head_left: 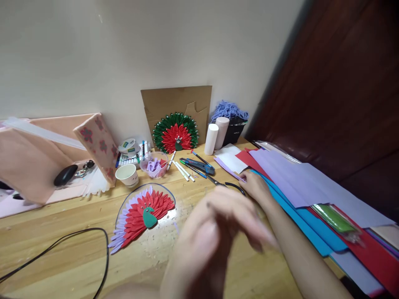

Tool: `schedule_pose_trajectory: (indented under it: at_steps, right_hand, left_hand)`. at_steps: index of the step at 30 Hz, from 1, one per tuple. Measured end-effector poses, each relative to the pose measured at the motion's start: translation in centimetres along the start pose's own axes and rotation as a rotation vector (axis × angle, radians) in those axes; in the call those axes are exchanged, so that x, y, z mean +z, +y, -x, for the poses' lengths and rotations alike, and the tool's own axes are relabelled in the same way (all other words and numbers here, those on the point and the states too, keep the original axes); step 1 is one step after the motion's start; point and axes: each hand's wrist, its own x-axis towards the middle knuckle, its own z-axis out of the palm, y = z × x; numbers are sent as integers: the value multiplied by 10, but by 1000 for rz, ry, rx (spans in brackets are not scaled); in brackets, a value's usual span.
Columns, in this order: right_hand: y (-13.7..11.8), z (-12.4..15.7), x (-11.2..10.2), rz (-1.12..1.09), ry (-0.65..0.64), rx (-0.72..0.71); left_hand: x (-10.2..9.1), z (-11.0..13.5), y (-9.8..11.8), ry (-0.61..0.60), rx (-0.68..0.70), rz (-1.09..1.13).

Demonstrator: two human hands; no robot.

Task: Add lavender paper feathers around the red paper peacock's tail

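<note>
My left hand (pixel 215 224) is raised large in the foreground, blurred by motion. Its fingers bend down to the right, and whether they hold anything is hidden. Farther back, my right hand (pixel 256 186) closes its fingertips on the near end of a narrow purple strip (pixel 229 168). Scissors (pixel 217 181) lie just left of that hand, partly hidden behind my left hand. On the table at left rests a peacock craft with red petals (pixel 137 211), purple outer petals (pixel 120 234) and a green body (pixel 150 217), set on a clear round sheet.
Colored sheets (pixel 289 182) are stacked at right. A finished green-and-red peacock (pixel 178 135) leans on cardboard (pixel 174 99). Behind the work are a utility knife (pixel 199 166), pens, a paper cup (pixel 127 175), a bowl of purple scraps (pixel 154 166) and white bottles (pixel 211 139). A black cable (pixel 77 230) crosses left.
</note>
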Motion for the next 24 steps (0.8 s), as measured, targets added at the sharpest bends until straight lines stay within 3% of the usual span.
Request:
schedule_pose_trajectory:
  at_steps: [3,5,7,11,15,20,24]
  right_hand:
    - [-18,7,-11,-120,75,18]
    - [-36,16,-17,-476,88,5]
    - [-55,27,-19,-742,-5,-61]
    - [-78,44,-16,-860,-138,-83]
    - [-82,47,-13,-871,-202,-130]
    - [-83,47,-7,-903,-119,-76]
    - [-84,45,0,-1036,-253,19]
  left_hand:
    - [7,-45,-25,-106,-232,53]
    - [7,-72,-53,-43,-394,-62]
    - [2,-90,-82,25,-416,-151]
    - [-11,-104,-118,-159,-356,-150]
    - [-25,-109,-128,-161,-335,-216]
    - [-37,-116,-124,-152,-422,-163]
    - [-45,-119,-117,-186,-437,-206]
